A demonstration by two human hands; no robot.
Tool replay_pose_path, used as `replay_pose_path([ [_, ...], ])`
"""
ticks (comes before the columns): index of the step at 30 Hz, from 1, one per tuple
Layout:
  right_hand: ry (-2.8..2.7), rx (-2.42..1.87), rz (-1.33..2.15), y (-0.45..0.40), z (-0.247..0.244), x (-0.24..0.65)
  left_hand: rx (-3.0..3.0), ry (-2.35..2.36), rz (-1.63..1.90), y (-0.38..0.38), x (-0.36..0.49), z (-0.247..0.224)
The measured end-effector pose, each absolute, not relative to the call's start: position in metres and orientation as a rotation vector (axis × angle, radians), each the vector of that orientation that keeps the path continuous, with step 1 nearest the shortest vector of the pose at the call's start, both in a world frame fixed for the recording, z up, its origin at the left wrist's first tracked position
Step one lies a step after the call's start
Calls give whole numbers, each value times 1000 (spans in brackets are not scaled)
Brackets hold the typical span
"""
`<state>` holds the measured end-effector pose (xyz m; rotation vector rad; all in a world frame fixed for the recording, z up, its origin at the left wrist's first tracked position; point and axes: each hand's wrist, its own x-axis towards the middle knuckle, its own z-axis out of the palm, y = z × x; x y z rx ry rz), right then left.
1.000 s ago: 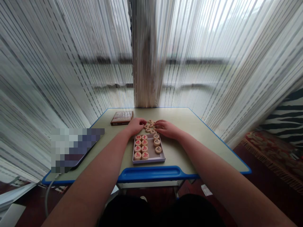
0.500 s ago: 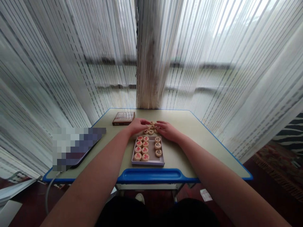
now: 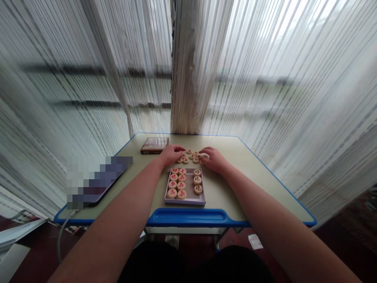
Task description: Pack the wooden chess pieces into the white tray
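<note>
Several loose Chinese chess pieces (image 3: 192, 156) lie on the table behind the box, between my two hands. My left hand (image 3: 172, 154) is at their left side, fingers stretched out and touching or just over the nearest pieces. At their right side my right hand (image 3: 212, 158) rests with its fingers curved and apart, by the edge pieces. In front stands a shallow box tray (image 3: 190, 202). Two columns of red-marked pieces (image 3: 182, 185) fill its left part. A column of three black-marked pieces (image 3: 197, 180) stands along its right wall, with bare tray between.
A flat brown box lid (image 3: 155, 145) lies at the back left of the table (image 3: 253, 188). On the left is a blurred-out device (image 3: 103, 184) with a cable (image 3: 60, 239). A blue trough (image 3: 190, 215) lines the front edge. Sheer curtains (image 3: 250, 59) hang behind.
My hands have moved a little apart, and the loose pieces are spread wider, into a left and a right group. The pieces in the tray are the same. The view has shifted slightly.
</note>
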<state>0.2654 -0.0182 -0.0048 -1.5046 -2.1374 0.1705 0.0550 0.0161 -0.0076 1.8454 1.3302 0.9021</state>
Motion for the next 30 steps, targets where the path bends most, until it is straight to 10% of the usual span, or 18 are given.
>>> replay_pose_path([
  [30, -2331, -1428, 131, -14, -14, 263, 2058, 1168, 826, 18, 63, -12],
])
